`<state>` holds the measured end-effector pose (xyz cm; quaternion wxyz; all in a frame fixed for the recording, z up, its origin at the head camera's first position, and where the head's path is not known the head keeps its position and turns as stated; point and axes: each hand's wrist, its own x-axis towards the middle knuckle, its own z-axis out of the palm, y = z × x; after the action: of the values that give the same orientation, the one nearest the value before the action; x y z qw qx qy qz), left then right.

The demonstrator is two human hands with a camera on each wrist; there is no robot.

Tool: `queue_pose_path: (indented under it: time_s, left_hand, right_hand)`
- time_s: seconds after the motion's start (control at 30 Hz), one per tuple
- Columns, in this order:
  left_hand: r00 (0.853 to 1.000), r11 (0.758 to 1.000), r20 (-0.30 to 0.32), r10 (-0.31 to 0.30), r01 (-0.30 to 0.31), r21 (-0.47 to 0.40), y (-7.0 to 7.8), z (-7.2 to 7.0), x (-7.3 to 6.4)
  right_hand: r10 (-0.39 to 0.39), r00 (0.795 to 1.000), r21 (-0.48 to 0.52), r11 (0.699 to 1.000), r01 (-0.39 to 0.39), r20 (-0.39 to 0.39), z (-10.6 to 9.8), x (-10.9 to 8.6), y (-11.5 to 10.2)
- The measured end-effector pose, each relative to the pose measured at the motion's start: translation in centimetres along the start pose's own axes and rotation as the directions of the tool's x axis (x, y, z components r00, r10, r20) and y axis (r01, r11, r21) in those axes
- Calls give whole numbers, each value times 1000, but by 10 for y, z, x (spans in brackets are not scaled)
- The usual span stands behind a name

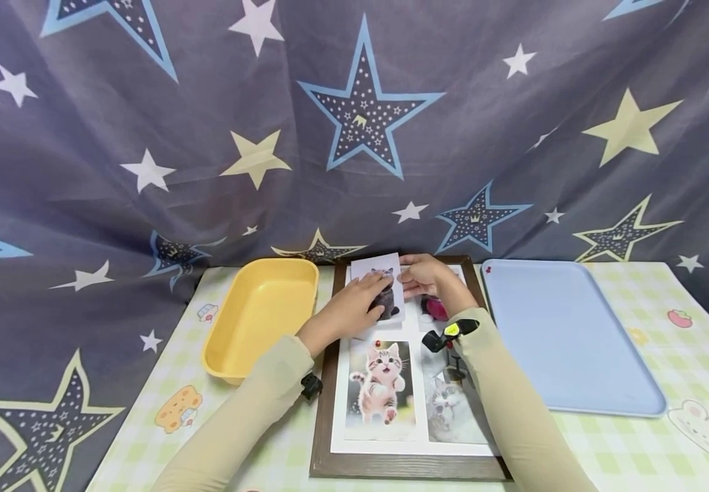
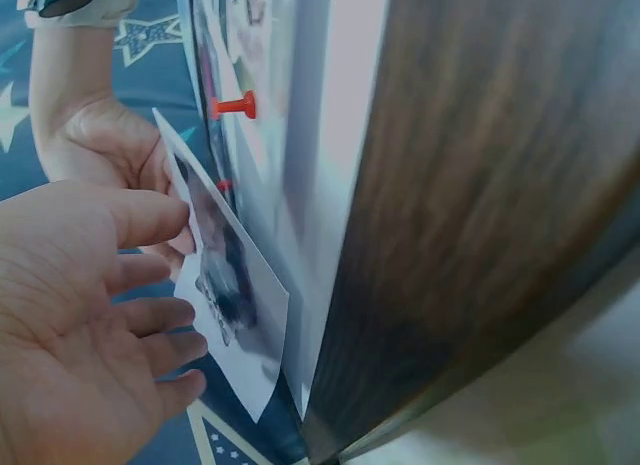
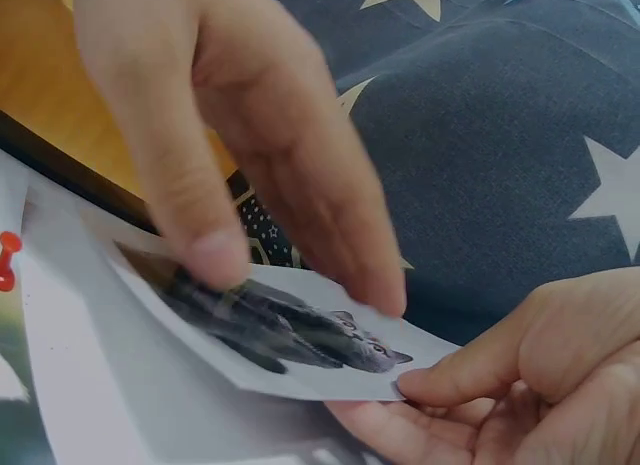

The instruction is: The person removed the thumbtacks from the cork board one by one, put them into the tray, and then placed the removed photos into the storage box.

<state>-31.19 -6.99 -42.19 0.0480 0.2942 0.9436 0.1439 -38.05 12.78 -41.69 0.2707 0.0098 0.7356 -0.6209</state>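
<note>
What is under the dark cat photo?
Under the raised edge of the photo are fingers of the right hand and, below, white board. The spot beneath the photo's middle is covered; I can't tell what lies there.

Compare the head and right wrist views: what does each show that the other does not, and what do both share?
Only the head view shows the blue tray and the checked tablecloth.

Only the right wrist view clearly shows the right hand pinching the cat photo by its edge, thumb on top.

Both show the left hand over the cat photo, the yellow tray and the starry backdrop.
</note>
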Motion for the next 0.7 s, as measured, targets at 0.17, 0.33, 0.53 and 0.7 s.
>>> queue_pose_path:
  time_s: [0.17,0.33,0.53,0.7]
  left_hand:
    - [980,996,-192,44,-57,-64,0,-9,-5]
    - [930,993,-367,31,-71,-97,-1,-22,-13]
    - [873,984,-479,-88,0,-180,-8,-45,-26]
    - [864,926,-411,-291,146,-347,-24,-71,-43]
  right_hand:
    - [-12,999,-2,1000,12,-33,0,-1,-1]
    - [-19,999,7,1000,20,-45,1,-3,-3]
    - [-66,997,32,997,68,-38,2,-12,-11]
    - [-101,995,22,995,101,-19,2,-20,-21]
